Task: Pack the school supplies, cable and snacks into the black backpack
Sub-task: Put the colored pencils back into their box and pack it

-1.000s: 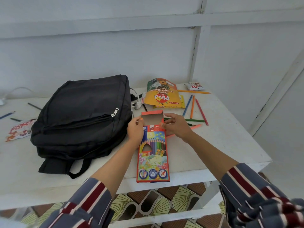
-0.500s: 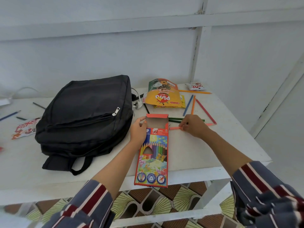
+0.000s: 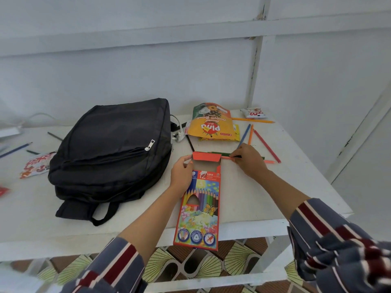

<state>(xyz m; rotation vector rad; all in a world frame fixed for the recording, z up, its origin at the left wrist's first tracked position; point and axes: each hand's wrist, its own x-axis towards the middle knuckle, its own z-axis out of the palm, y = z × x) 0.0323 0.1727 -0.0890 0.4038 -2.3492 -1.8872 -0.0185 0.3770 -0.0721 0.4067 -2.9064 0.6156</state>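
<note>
A black backpack (image 3: pixel 114 149) lies zipped on the white table (image 3: pixel 254 199). My left hand (image 3: pixel 182 172) grips the left edge of an orange coloured-pencil box (image 3: pixel 201 208) whose top flap stands open; the box overhangs the table's front edge. My right hand (image 3: pixel 249 159) pinches a pink pencil (image 3: pixel 226 157) lying just right of the box opening, over a green pencil (image 3: pixel 220 153). Blue, orange and red pencils (image 3: pixel 250 132) lie loose behind my right hand. A yellow snack bag (image 3: pixel 211 123) and a white plug with cable (image 3: pixel 177 135) sit beside the backpack.
A small snack packet (image 3: pixel 254 113) and an orange pencil (image 3: pixel 254 120) lie at the far right corner. Left of the backpack are a red-and-white packet (image 3: pixel 36 166) and a few pencils (image 3: pixel 17 148). A wall stands close behind; patterned floor shows below.
My right hand left the box's top, reached right to the loose pencils and now pinches the pink one near the box opening. My left hand stays on the box.
</note>
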